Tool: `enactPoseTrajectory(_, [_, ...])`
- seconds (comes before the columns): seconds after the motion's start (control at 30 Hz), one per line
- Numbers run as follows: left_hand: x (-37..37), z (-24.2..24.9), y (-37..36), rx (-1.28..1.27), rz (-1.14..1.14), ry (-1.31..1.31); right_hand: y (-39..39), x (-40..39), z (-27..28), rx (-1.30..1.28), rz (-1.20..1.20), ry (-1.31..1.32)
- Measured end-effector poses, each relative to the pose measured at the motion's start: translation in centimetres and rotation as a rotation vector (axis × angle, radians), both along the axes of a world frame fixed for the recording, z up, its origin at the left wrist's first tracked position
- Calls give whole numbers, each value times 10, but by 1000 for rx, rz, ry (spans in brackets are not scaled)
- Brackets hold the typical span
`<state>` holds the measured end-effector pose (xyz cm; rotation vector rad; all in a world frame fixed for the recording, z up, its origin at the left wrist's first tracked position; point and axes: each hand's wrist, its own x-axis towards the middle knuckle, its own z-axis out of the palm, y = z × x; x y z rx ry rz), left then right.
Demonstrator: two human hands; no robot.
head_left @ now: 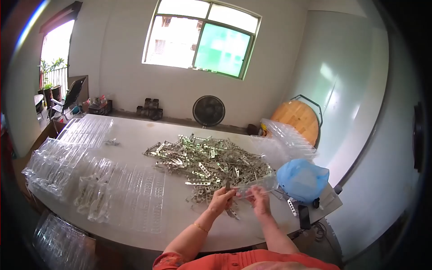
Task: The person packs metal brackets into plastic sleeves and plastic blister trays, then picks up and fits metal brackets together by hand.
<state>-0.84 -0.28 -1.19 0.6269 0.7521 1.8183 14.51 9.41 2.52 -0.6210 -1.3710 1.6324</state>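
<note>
My left hand (220, 200) is closed around a perforated metal strip (228, 185), whose dark end sticks up past the fingers. My right hand (259, 201) pinches a narrow clear plastic tray (252, 185) that spans the gap between both hands. Whether the left fingertips also touch the plastic is hard to make out. Just beyond the hands spreads a loose heap of perforated metal strips (204, 157), some reaching under my left hand. Off to the left lie clear plastic trays (143, 198) in overlapping rows, several with metal strips showing inside.
A blue plastic bag (303, 180) sits right of my right hand, with a phone (304, 218) and one loose metal strip (291, 207) nearby. More clear plastic (288, 141) is piled at the back right. A fan (209, 111) stands beyond the table (189, 234).
</note>
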Motion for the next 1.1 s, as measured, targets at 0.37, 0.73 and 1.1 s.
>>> enactPoseTrajectory(0.37, [-8,-11,3,-14,58,5,19,-6,0,25,-70,100])
enactPoseTrajectory(0.73, [-10,-3,-1,-119,95,3,47,-28,-4,-164,360,14])
enactPoseTrajectory(1.1, [-5,3,-3,-209,108,28,79,-16,-44,-314,560,177])
